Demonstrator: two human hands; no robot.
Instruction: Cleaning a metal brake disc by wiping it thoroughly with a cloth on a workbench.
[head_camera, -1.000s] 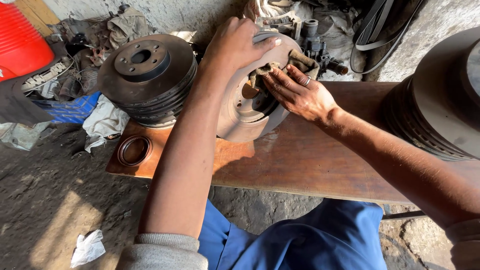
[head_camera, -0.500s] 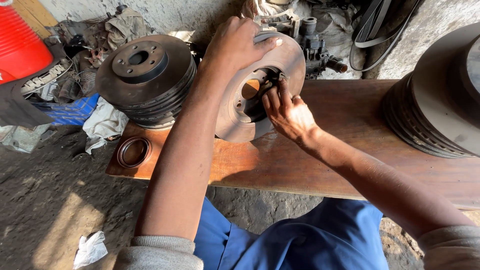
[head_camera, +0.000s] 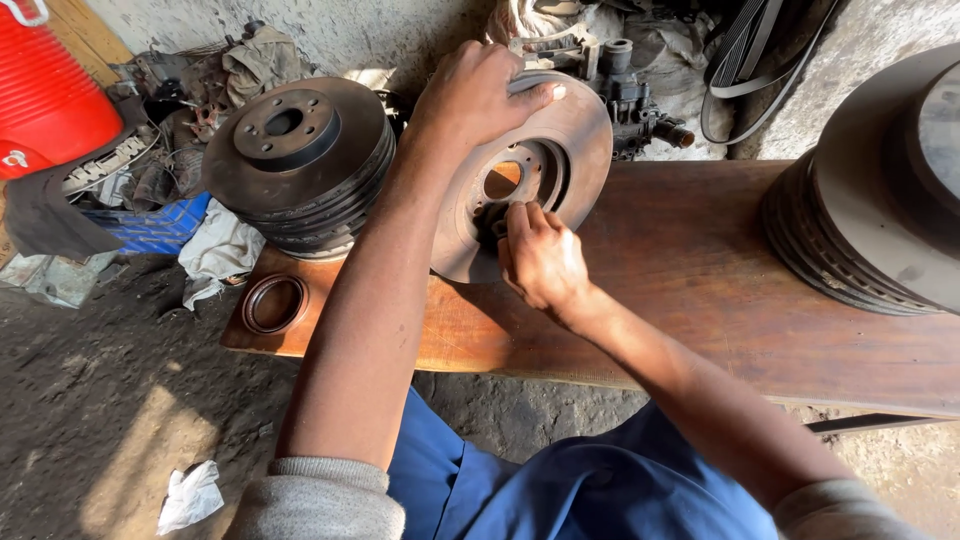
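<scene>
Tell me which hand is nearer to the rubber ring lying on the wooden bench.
Left, though narrowly. The left hand grips the top rim of the upright brake disc, up and right of the rubber ring. The right hand sits at the disc's hub, farther right.

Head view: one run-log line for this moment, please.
left hand: grips tilted brake disc rim | right hand: fingers at hub | bench

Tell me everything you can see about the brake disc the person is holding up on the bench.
The brake disc is a round, rust-brown metal rotor with a wide flat face, a recessed hub, a centre hole and smaller bolt holes. It stands tilted on edge on the wooden bench, face toward the camera. The left hand grips its top rim; the right hand presses its fingers into the hub. A stack of darker discs lies flat to its left.
</scene>
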